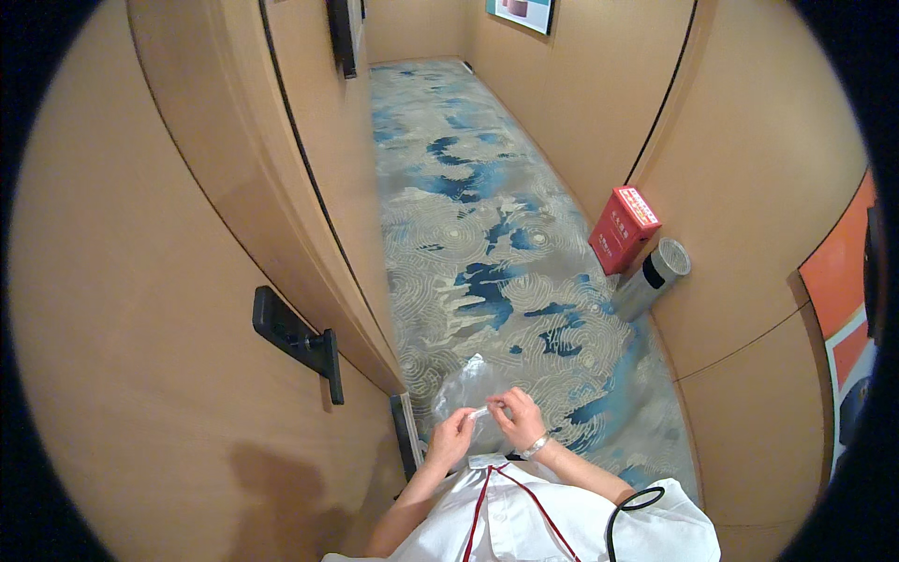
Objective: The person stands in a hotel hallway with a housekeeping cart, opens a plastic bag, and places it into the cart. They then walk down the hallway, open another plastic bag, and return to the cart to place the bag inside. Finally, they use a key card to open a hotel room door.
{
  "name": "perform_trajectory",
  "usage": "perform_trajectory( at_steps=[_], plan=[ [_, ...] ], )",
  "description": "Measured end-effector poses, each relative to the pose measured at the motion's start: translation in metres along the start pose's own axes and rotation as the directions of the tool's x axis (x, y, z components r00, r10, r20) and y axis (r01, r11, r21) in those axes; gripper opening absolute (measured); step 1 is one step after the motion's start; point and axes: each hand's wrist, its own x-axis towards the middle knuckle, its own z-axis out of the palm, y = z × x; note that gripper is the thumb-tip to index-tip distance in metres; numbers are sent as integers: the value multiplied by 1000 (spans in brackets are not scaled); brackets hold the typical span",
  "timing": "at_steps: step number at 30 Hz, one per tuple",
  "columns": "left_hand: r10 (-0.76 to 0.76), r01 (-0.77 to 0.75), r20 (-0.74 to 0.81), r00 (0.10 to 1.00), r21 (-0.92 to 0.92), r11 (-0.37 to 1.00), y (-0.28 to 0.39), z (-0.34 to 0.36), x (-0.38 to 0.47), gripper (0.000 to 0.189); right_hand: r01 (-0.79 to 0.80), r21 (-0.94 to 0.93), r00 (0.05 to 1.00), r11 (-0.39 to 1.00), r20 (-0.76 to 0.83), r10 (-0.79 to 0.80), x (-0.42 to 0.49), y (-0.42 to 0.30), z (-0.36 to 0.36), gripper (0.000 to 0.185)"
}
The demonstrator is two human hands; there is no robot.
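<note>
Between the fingertips of my left hand (pixel 450 440) and my right hand (pixel 518 419) is a small whitish strip (pixel 480 412), pinched at both ends. It may be a gathered edge of the clear plastic bag (pixel 460 390), which hangs just beyond and below my hands; the join is too small to make out. Crumpled plastic shows at the bag's far tip. My right wrist wears a metal bracelet (pixel 536 446). Both hands are in front of my waist, over the patterned carpet (pixel 484 288).
Close on my left is a wooden door (pixel 161 337) with a black handle (pixel 300 344). Along the right wall stand a red box (pixel 625 230) bearing writing and a metal cylindrical bin (pixel 650 281). The corridor ends at a far wall (pixel 418 31). A red lanyard (pixel 480 516) hangs over my white shirt.
</note>
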Motion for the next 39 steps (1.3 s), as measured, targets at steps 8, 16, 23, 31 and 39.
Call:
perform_trajectory(
  at_steps=[8, 16, 23, 31, 39],
  plan=[
    [-51, 51, -64, 997, -3, 999, -12, -5, 15, 20, -228, 27, 972, 973, 56, 226, -19, 44, -13, 31],
    [-93, 86, -110, 990, -64, 994, -32, -12, 31, 23, -587, -399, 542, 704, 452, 708, -135, 186, -11, 48],
    [-74, 78, -85, 994, 40, 996, -23, -2, 37, 24, -393, -374, 765, 840, 375, 524, -140, 148, -12, 25],
    [206, -234, 222, 953, 110, 966, 54, 47, 27, 23, -382, 623, 917, 683, 350, 193, -15, 51, 20, 36],
    [447, -438, 439, 779, -130, 890, 89, 40, 9, 21, -332, 936, 861, -114, 350, 370, 55, 64, 16, 69]
  ],
)
